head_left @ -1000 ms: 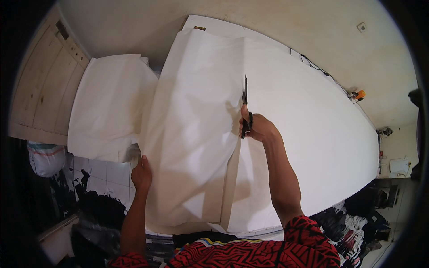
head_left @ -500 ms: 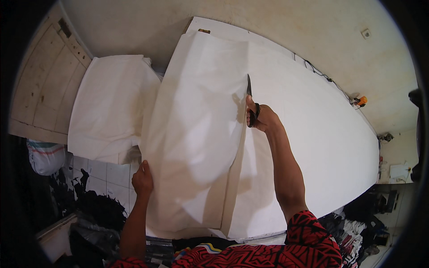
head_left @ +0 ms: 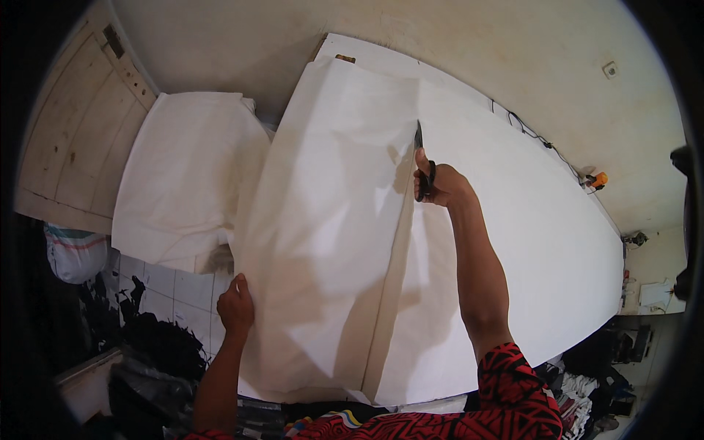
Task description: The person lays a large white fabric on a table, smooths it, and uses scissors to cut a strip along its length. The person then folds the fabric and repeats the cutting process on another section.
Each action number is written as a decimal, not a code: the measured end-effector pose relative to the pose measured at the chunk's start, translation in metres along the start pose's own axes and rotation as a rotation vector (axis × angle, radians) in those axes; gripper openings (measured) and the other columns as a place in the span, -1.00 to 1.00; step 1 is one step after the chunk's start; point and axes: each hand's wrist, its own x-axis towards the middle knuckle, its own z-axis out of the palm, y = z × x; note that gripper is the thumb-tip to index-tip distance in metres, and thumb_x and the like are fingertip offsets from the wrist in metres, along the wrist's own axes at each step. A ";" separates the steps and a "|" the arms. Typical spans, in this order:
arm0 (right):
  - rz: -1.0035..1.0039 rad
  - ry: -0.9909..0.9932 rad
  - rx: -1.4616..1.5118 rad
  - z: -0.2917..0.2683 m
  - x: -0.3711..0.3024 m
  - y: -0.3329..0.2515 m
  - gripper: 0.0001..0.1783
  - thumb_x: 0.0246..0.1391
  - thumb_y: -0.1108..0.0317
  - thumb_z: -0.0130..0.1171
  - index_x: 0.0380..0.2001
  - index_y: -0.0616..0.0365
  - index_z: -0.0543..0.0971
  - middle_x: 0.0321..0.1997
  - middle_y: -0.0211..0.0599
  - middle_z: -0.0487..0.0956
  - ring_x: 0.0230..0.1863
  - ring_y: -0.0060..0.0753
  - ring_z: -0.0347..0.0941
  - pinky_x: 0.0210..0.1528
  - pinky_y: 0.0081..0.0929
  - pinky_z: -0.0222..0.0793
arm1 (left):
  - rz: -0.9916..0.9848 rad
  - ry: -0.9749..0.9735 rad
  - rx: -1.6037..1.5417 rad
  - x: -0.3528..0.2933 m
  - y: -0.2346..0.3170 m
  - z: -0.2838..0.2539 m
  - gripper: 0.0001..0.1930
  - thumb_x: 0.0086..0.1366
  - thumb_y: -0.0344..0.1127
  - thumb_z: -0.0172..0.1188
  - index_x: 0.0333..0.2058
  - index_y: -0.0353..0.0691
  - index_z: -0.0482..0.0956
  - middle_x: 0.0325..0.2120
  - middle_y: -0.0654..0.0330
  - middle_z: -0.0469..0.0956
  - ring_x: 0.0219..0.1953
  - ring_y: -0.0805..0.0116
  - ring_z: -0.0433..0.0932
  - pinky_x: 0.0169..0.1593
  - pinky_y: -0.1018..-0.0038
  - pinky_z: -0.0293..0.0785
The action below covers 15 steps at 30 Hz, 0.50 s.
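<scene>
- The right hand [head_left: 440, 185] has its grip clenched through the handles of black scissors [head_left: 419, 136], the thumb uppermost.
- The scissors point away from the person, their dark blade at a lengthwise line in the off-white cloth [head_left: 315, 220].
- From the scissors, a long parted edge runs back to the cloth's near end.
- The cloth lies, slightly rumpled, over the left part of the white worktop [head_left: 546, 227].
- The left hand [head_left: 236, 304] has its grip grasping the cloth's left edge, thumb on top, well apart from the scissors.
- Left of it, another pale cloth stretch [head_left: 183, 172] hangs draped beside a wooden door [head_left: 77, 125]; whether the two join, I cannot tell.
</scene>
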 end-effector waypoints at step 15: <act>0.028 -0.037 0.022 -0.011 0.053 -0.035 -0.22 0.01 -0.46 0.43 -0.39 0.09 0.44 -0.47 -0.40 0.41 -0.51 -0.35 0.41 -0.39 -0.30 0.50 | 0.027 0.005 0.064 0.000 0.008 -0.004 -0.36 0.63 0.12 -0.19 0.00 -0.29 0.76 -0.42 -0.31 0.69 -0.29 -0.40 0.68 -0.11 -0.17 0.54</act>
